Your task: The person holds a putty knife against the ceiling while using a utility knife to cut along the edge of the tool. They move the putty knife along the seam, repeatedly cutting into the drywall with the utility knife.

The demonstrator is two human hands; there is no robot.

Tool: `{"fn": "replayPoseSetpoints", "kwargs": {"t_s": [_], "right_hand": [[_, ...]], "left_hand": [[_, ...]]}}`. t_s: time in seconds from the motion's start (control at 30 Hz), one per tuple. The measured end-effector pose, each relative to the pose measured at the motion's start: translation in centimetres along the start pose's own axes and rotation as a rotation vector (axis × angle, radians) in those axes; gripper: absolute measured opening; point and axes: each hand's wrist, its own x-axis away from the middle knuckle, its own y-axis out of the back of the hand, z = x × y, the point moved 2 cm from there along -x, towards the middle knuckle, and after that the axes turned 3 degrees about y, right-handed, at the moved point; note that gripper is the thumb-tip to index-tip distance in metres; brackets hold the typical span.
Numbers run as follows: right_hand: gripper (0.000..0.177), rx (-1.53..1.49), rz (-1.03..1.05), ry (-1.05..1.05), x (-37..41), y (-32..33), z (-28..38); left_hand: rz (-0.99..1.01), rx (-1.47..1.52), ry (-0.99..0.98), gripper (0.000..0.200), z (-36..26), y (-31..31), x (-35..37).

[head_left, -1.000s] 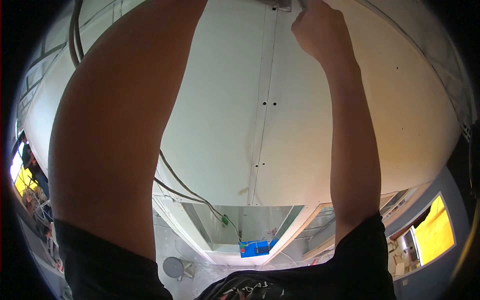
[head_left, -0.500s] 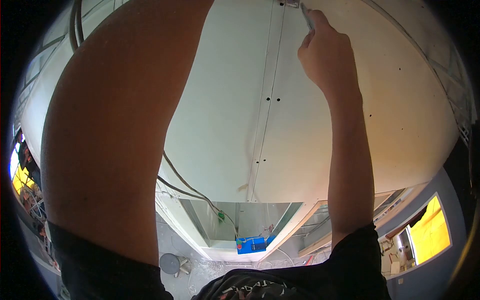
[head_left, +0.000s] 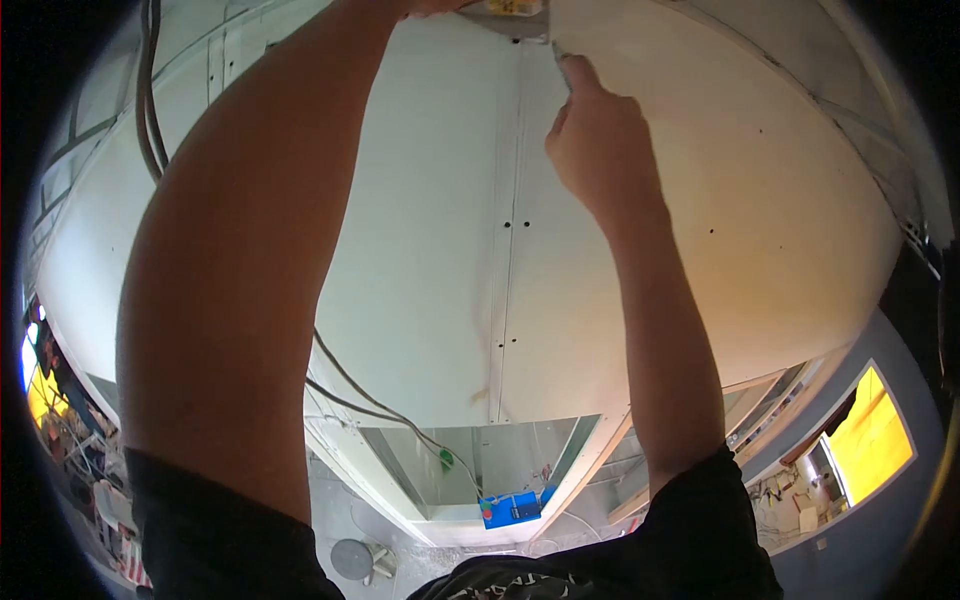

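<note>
My right hand (head_left: 600, 130) is raised to the pale board overhead, closed around a thin grey knife-like tool (head_left: 562, 64). The index finger lies along the tool, and its tip is close to a board seam. Just beside that tip, at the top edge, a grey flat piece with a yellow label (head_left: 513, 8) shows in part. My left hand (head_left: 440, 5) reaches up beside this piece. The frame cuts off most of that hand, so its fingers and any grip are hidden. The white board (head_left: 430, 250) has a seam with dark screw holes running down its middle.
Dark cables (head_left: 365, 402) hang at the left. Below are a framed opening, a blue box (head_left: 511, 510), a green item (head_left: 446, 458) and a round grey stool (head_left: 352, 559) on the floor. A yellow-lit window (head_left: 872, 440) is at the right; clutter fills the far left.
The view has tilted, so the board and both arms appear lower and further left or right. More of the labelled grey piece and part of my left hand now show. My right hand keeps the tool.
</note>
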Motion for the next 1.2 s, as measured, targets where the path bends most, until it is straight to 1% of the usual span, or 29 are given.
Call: {"fn": "replayPoseSetpoints", "kwargs": {"t_s": [0.07, 0.13, 0.17, 0.2, 0.27, 0.3, 0.33, 0.37, 0.4, 0.43, 0.47, 0.53, 0.57, 0.6, 0.67, 0.7, 0.73, 0.8, 0.87, 0.93, 1.0, 1.07, 1.1, 1.17, 1.2], "right_hand": [[0.056, 0.045, -0.064, 0.019, -0.2, -0.8, -0.6], [0.053, -0.019, -0.024, 0.004, -0.1, -0.6, -0.6], [0.052, -0.048, 0.020, -0.029, -0.1, -0.3, -0.4], [0.052, -0.044, -0.008, -0.040, 0.0, 0.0, -0.3], [0.050, -0.051, 0.046, -0.040, 0.2, 0.2, -0.2], [0.050, -0.048, 0.020, -0.051, 0.2, 0.6, -0.1], [0.050, -0.057, 0.047, -0.059, 0.3, 0.9, 0.1], [0.049, -0.064, 0.078, -0.066, 0.3, 1.1, 0.2], [0.049, -0.060, 0.063, -0.072, 0.3, 1.5, 0.3], [0.047, -0.084, 0.093, -0.080, 0.3, 1.8, 0.4], [0.046, -0.107, 0.125, -0.086, 0.2, 1.9, 0.4], [0.045, -0.115, 0.085, -0.072, 0.1, 2.1, 0.1], [0.045, -0.119, 0.107, -0.068, 0.0, 2.3, 0.1], [0.045, -0.128, 0.136, -0.063, 0.1, 2.5, 0.2], [0.044, -0.141, 0.139, -0.071, 0.2, 2.9, 0.3], [0.044, -0.149, 0.130, -0.083, 0.2, 3.0, 0.3], [0.044, -0.157, 0.144, -0.074, 0.2, 3.0, 0.4], [0.042, -0.156, 0.083, -0.079, 0.1, 2.8, 0.6], [0.040, -0.160, 0.096, -0.081, 0.0, 2.7, 1.0], [0.062, -0.166, 0.167, -0.144, 0.0, 3.0, 1.2], [0.061, -0.175, 0.151, -0.146, 0.0, 2.6, 0.9], [0.058, -0.163, 0.122, -0.128, 0.1, 2.6, 0.5], [0.058, -0.162, 0.118, -0.125, 0.1, 2.6, 0.3], [0.053, -0.167, 0.045, -0.109, -0.2, 2.6, -0.2], [0.053, -0.168, 0.037, -0.107, -0.2, 2.5, -0.6]], "left_hand": [[-0.048, -0.040, -0.032, 0.053, 0.4, -0.9, -1.0], [-0.086, -0.045, -0.035, 0.054, 1.2, -2.9, -2.8], [-0.110, 0.002, -0.098, 0.058, 1.7, -4.2, -3.6], [-0.135, 0.047, -0.165, 0.063, 1.9, -4.3, -4.4], [0.106, 0.024, -0.188, 0.074, 1.6, -2.8, -3.8], [0.039, 0.039, -0.173, 0.072, 1.8, -2.9, -3.6], [-0.024, 0.056, -0.155, 0.071, 2.0, -3.2, -3.5], [-0.037, 0.057, -0.171, 0.071, 1.7, -2.6, -3.4], [0.114, 0.086, -0.101, 0.067, 1.4, -2.2, -3.2], [0.269, 0.115, -0.029, 0.065, 1.3, -1.9, -2.8], [0.263, 0.120, -0.038, 0.065, 1.3, -1.4, -2.3], [0.350, 0.302, -0.006, 0.060, 1.5, -0.8, -0.6], [0.425, 0.314, 0.037, 0.055, 1.2, 0.2, 0.8], [0.429, 0.311, 0.044, 0.055, 0.9, 1.3, 2.1], [0.652, 0.119, 0.072, 0.052, 0.6, 2.6, 4.7], [0.688, 0.092, 0.091, 0.049, 0.5, 3.2, 5.8], [0.696, 0.091, 0.109, 0.049, 0.4, 3.8, 6.9], [0.709, -0.067, -0.002, 0.049, 0.1, 4.5, 8.8], [0.720, -0.076, 0.043, 0.049, 0.4, 4.2, 9.6], [0.735, -0.026, 0.088, 0.047, 0.6, 3.7, 10.3], [0.742, -0.032, 0.079, 0.048, 0.9, 3.0, 10.3], [0.717, -0.017, 0.012, 0.050, 1.0, 2.6, 10.2], [0.712, -0.017, 0.013, 0.050, 1.3, 1.9, 9.6], [0.593, 0.084, -0.022, 0.053, 2.0, 1.6, 8.3], [0.585, 0.082, -0.023, 0.053, 2.2, 1.4, 7.9]]}}
